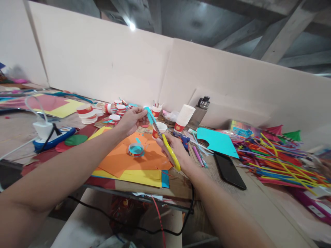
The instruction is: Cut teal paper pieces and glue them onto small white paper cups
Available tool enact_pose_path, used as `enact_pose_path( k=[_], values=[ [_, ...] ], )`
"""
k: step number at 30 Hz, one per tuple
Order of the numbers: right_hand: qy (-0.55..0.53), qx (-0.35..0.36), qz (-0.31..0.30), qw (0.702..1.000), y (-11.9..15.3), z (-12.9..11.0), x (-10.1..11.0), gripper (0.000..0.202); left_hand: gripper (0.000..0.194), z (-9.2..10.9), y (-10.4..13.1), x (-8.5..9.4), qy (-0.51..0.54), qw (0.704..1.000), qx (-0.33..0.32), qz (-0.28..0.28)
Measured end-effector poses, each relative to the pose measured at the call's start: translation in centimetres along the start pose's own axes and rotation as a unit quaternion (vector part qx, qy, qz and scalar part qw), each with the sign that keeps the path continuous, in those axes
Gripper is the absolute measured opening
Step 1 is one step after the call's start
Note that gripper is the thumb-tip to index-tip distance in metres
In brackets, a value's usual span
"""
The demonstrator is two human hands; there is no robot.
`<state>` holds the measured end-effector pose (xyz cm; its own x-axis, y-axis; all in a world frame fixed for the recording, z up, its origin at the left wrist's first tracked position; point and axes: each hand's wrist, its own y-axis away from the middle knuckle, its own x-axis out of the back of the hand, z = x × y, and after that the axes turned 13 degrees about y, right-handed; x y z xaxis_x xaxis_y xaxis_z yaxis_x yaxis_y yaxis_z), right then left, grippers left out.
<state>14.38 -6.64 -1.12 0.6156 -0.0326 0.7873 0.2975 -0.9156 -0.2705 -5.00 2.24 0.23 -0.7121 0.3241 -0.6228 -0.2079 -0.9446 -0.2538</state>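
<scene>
My left hand [133,120] pinches a small strip of turquoise paper [149,115] above the table. In my right hand [177,150] is a pair of scissors [170,151] with yellow handles, its blades reaching up to the strip. Whether the blades are parted I cannot make out. Below the hands, a short cut-down paper cup [136,150] with turquoise inside sits on orange paper sheets [113,162]. A white and red paper cup [160,127] stands just behind the scissors.
Yellow paper [144,178] lies under the orange. To the right are a cup stack [184,117], a bottle [198,113], a turquoise sheet [219,139], a black phone [229,170] and many coloured pipe cleaners [281,158]. A blue power strip [57,136] is at left.
</scene>
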Motion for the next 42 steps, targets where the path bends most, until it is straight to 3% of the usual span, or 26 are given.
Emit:
enact_pose_path(
  k=[3, 11, 30, 42],
  values=[
    [-0.009, 0.011, -0.002, 1.0, 0.13, -0.07, -0.02, 0.031, 0.012, 0.14, -0.03, -0.07, -0.006, 1.0, -0.006, 0.013],
    [-0.026, 0.011, 0.002, 1.0, 0.32, -0.21, -0.19, 0.03, 0.017, -0.31, -0.29, 0.28, -0.014, 0.999, 0.003, -0.037],
    [-0.036, 0.003, 0.004, 0.999, 0.56, -0.18, -0.84, 0.026, 0.02, -0.62, -0.29, 0.33, -0.016, 0.998, 0.026, -0.063],
    [-0.003, -0.024, 0.019, 1.0, 0.48, -0.15, -0.9, 0.028, 0.019, -0.16, -0.01, -0.15, -0.017, 0.998, 0.041, -0.05]
  ],
)
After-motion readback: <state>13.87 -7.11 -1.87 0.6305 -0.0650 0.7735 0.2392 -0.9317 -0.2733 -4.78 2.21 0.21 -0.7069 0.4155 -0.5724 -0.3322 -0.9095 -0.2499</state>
